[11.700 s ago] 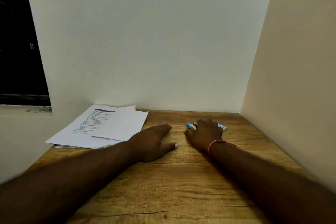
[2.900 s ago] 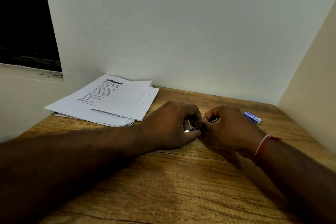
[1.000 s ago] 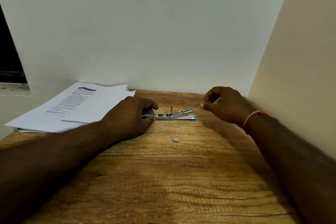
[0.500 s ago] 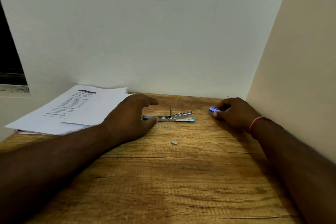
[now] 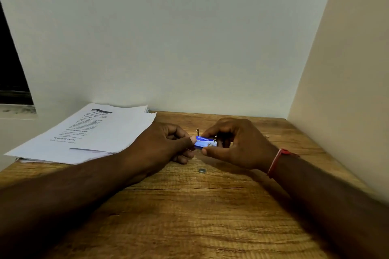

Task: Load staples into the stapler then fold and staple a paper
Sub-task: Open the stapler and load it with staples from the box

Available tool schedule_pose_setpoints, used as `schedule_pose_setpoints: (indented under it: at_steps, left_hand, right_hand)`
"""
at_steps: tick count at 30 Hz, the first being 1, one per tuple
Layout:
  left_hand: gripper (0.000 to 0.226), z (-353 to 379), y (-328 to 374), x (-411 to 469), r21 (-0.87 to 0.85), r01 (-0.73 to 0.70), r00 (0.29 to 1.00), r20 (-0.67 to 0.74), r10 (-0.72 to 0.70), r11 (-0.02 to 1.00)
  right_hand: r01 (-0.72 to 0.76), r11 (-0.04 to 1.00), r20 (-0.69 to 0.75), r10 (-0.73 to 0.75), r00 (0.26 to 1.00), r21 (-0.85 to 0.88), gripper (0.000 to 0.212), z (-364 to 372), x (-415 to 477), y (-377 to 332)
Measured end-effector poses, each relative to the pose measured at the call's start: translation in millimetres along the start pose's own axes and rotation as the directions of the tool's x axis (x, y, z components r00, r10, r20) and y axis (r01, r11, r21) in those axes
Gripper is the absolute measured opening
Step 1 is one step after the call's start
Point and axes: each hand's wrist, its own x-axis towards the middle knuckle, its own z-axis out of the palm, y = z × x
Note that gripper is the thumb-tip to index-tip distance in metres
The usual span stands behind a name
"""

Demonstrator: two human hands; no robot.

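A small blue and white staple box (image 5: 205, 142) is held just above the wooden table between both hands. My right hand (image 5: 237, 145) pinches its right end with thumb and fingers. My left hand (image 5: 166, 143) grips its left end with the thumb on the box. The opened stapler lies behind the box, mostly hidden; only its upright metal pin (image 5: 197, 131) shows. A small loose piece of staples (image 5: 202, 170) lies on the table in front of the hands. A stack of printed papers (image 5: 92, 132) rests at the back left.
The wooden table (image 5: 189, 216) sits in a corner, with a white wall behind and a cream wall (image 5: 347, 90) close on the right. A dark window opening (image 5: 10, 69) is at the far left.
My right hand has brought the staple box from the right back of the table to the middle. My left hand has left the stapler and taken the box's other end.
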Motion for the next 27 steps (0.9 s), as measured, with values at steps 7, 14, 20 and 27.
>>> schedule_pose_setpoints:
  at_steps: [7,14,20,27]
  left_hand:
    - [0.014,-2,4,-1,-0.031,0.042,0.999,0.016,-0.042,0.999]
    - [0.018,-3,9,1,-0.147,0.151,0.983,0.125,-0.133,0.978]
    - [0.016,-7,9,1,-0.005,0.092,0.990,0.108,-0.091,0.996]
    - [0.046,-17,7,-1,0.644,-0.267,0.951,0.055,0.304,0.717]
  right_hand:
    - [0.055,0.998,-0.061,-0.054,0.997,0.008,0.038,6,-3,-7]
    - [0.060,0.998,-0.067,-0.062,0.996,-0.033,0.027,8,-2,-9]
    - [0.004,0.999,-0.055,-0.005,0.998,-0.033,0.033,9,-2,-7]
    - [-0.058,0.998,-0.006,0.058,0.998,-0.036,0.053,8,-2,-2]
